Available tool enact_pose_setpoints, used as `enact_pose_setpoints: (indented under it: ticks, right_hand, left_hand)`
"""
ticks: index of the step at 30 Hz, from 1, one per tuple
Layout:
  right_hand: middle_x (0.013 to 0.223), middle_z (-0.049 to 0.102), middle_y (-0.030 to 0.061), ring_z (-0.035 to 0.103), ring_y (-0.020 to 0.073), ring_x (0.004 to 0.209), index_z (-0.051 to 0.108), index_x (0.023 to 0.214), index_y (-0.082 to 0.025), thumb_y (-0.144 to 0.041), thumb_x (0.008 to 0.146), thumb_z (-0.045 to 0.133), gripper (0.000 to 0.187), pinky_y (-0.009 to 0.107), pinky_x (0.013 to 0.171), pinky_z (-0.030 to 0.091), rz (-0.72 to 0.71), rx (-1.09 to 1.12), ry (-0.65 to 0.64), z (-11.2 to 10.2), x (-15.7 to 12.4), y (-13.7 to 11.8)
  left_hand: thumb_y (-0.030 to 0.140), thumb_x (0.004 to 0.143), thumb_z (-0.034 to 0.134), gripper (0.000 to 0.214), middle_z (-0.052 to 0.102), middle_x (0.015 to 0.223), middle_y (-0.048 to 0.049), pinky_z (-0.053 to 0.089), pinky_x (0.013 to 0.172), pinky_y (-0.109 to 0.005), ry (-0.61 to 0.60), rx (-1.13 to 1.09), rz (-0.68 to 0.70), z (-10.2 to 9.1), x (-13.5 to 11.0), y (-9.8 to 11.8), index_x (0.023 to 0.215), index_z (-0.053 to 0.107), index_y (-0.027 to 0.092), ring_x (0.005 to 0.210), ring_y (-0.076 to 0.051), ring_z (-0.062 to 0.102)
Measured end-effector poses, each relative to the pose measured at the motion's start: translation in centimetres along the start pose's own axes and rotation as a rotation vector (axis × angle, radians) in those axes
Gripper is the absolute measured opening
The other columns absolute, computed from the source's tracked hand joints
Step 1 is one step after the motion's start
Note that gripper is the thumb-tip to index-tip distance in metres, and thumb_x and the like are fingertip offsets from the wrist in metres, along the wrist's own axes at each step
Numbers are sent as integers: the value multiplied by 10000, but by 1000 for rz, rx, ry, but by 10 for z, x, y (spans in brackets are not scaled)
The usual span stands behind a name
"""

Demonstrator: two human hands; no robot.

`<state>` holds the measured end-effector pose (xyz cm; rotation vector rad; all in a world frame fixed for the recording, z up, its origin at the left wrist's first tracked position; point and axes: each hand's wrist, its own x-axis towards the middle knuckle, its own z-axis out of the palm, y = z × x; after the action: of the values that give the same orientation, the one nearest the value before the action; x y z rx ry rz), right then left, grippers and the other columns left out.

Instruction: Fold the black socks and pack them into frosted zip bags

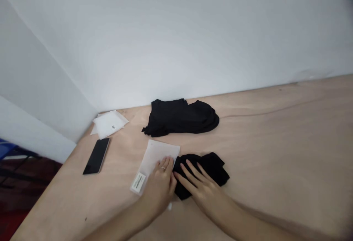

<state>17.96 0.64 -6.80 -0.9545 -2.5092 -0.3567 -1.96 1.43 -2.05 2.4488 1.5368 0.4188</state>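
My left hand, with a ring on one finger, lies flat on a translucent white plastic bag, which has a small white barcode label near its lower left corner. My right hand rests with its fingers spread on a folded black cloth garment, and it does not visibly grip the cloth. The two hands nearly touch, with the bag's right edge meeting the black cloth between them. Farther back lies a larger heap of black cloth.
A stack of white plastic bags lies in the far left corner of the plywood table. A black smartphone lies face up near the left edge. White walls bound the far side, and a drop to dark floor lies beyond the left edge.
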Motion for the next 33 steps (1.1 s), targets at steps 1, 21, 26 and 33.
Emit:
enact_pose_setpoints:
  ticks: [1, 21, 26, 33]
  right_hand:
    - [1427, 632, 137, 551, 350, 1357, 581, 1413, -160, 48, 820, 440, 644, 554, 1024, 551, -9, 16, 9, 0, 1, 0]
    - [1283, 709, 149, 580, 316, 1309, 679, 1280, -149, -321, 945, 638, 379, 541, 1184, 386, -111, 447, -59, -38, 17, 4]
    - [1650, 314, 204, 240, 505, 1503, 478, 1530, -256, -303, 882, 669, 677, 815, 1004, 380, 131, 235, -21, -41, -14, 12]
    - [1543, 497, 191, 422, 338, 1457, 550, 1468, -130, 16, 792, 517, 692, 477, 1069, 533, 117, 208, -15, -8, -23, 2]
  left_hand:
    - [79, 944, 406, 494, 596, 1442, -209, 478, 1135, -527, -3, 20, -7, 0, 2, -1, 1418, 544, 72, 1360, -315, 566]
    - [167, 1027, 383, 469, 537, 1508, -180, 416, 1175, -546, -25, -101, 134, -22, -7, 12, 1475, 506, 100, 1436, -275, 478]
    - [194, 928, 510, 576, 510, 1529, -188, 399, 1180, -573, -41, -56, 75, -21, -8, 15, 1492, 486, 80, 1460, -326, 437]
    - [132, 986, 389, 460, 634, 1415, -140, 488, 1118, -559, -2, -8, 10, -12, 7, 22, 1387, 613, 120, 1357, -315, 569]
